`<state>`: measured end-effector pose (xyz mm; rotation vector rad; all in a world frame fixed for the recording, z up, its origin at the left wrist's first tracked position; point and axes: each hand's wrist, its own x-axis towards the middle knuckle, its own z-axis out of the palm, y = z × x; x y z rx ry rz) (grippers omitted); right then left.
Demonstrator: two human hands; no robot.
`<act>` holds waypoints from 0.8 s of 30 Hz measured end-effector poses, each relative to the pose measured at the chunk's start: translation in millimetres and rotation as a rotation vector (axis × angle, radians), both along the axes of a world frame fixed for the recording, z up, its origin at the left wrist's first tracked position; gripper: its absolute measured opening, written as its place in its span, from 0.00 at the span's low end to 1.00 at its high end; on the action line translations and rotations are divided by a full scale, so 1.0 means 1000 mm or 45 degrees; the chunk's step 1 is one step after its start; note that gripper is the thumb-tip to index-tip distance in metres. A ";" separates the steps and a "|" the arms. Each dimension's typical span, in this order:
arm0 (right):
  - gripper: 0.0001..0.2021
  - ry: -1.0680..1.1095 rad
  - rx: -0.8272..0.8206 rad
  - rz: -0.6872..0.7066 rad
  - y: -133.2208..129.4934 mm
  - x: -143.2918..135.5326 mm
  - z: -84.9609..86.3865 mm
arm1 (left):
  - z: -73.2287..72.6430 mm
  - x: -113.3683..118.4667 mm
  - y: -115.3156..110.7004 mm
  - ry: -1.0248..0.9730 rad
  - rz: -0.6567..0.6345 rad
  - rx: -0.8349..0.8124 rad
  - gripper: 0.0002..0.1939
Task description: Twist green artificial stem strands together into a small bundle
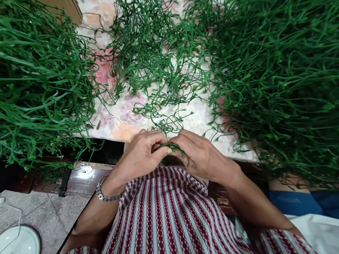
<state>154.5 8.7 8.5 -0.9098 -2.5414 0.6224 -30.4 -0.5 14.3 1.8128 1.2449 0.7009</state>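
Hands meet near centre over striped lap | left hand [140,153] fingers pinched on green sprig [170,146] | right hand [199,154] fingers curled, gripping its other end | floral cloth [123,119] beyond | stem heaps left [19,81], right [291,70]

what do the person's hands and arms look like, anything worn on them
Both hands are bare, no gloves. The left hand has a silver metal link bracelet at the wrist. The right hand shows no ring or band. Both forearms are uncovered; no sleeves reach them.
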 end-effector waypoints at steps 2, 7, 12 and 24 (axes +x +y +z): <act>0.04 -0.077 0.035 -0.005 0.000 0.000 0.001 | -0.001 0.001 0.001 -0.007 -0.062 0.002 0.09; 0.04 0.000 -0.074 0.056 -0.001 0.001 -0.001 | -0.006 0.002 0.003 -0.060 -0.102 0.023 0.14; 0.09 -0.047 -0.164 0.104 -0.002 0.003 -0.008 | -0.004 -0.002 0.004 0.047 -0.281 0.033 0.15; 0.10 0.008 -0.422 0.748 0.018 0.011 -0.004 | 0.006 -0.006 0.010 0.019 -0.982 0.036 0.16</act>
